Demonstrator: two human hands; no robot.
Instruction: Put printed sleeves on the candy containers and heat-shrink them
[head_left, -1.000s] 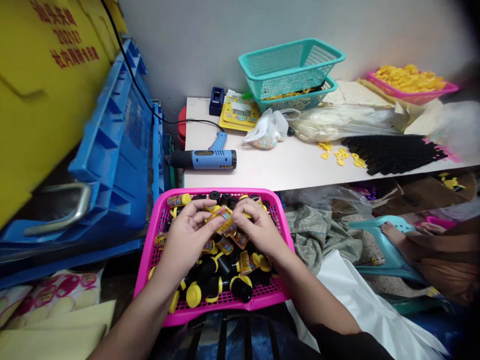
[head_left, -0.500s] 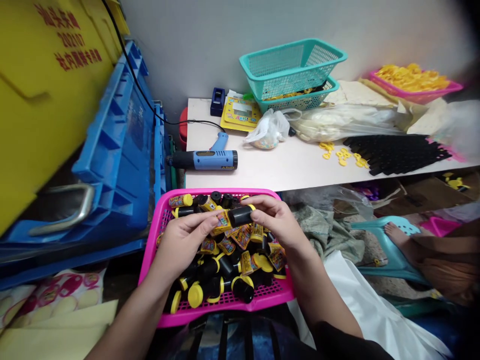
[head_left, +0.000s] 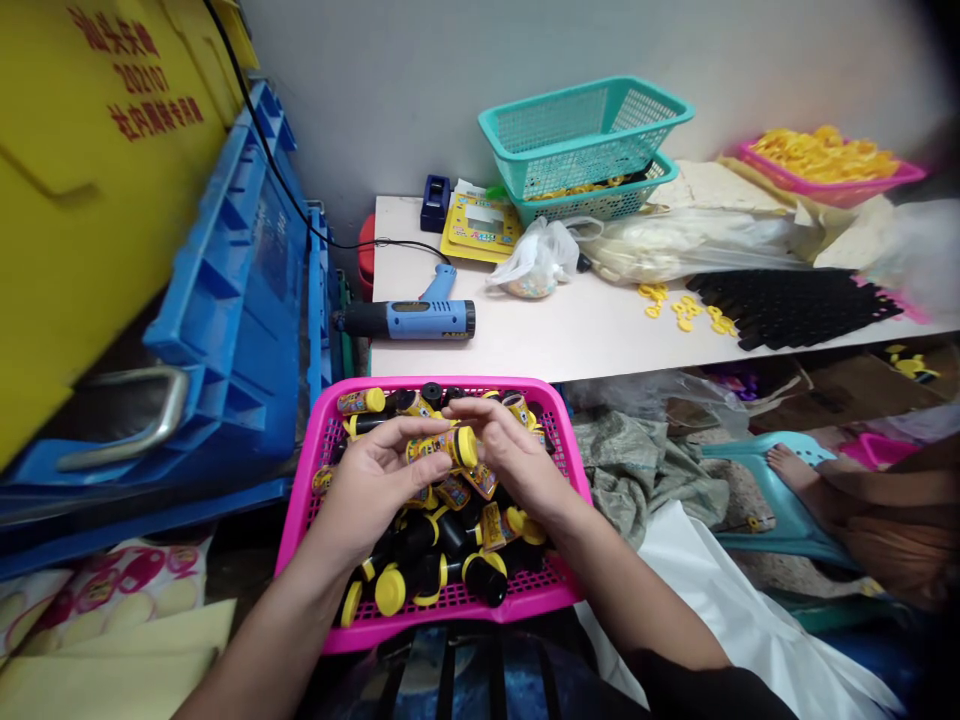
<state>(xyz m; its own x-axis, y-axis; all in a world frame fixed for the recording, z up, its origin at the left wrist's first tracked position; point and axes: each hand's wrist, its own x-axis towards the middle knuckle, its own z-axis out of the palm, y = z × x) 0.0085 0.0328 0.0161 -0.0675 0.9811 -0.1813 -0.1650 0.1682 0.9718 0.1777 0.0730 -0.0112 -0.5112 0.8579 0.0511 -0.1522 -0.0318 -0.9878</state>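
A pink basket (head_left: 315,470) on my lap holds several small black bottles with yellow caps (head_left: 480,575), some wrapped in colourful labels. Over its middle, my left hand (head_left: 371,485) and my right hand (head_left: 510,455) meet around one labelled bottle with a yellow cap (head_left: 450,443). Fingers of both hands curl onto that bottle, left from the left side, right from above and the right.
A white table (head_left: 570,335) behind the basket carries a blue heat gun (head_left: 412,318), stacked teal baskets (head_left: 585,140), plastic bags, black strips (head_left: 787,300), yellow pieces and a pink tray (head_left: 825,170). Blue crates (head_left: 240,290) lean at left. Another person's foot (head_left: 787,465) rests on a stool at right.
Half a second ago my right hand held a bare black bottle above the labels. Now both hands have closed together on a labelled yellow-capped bottle, slightly lower and more central.
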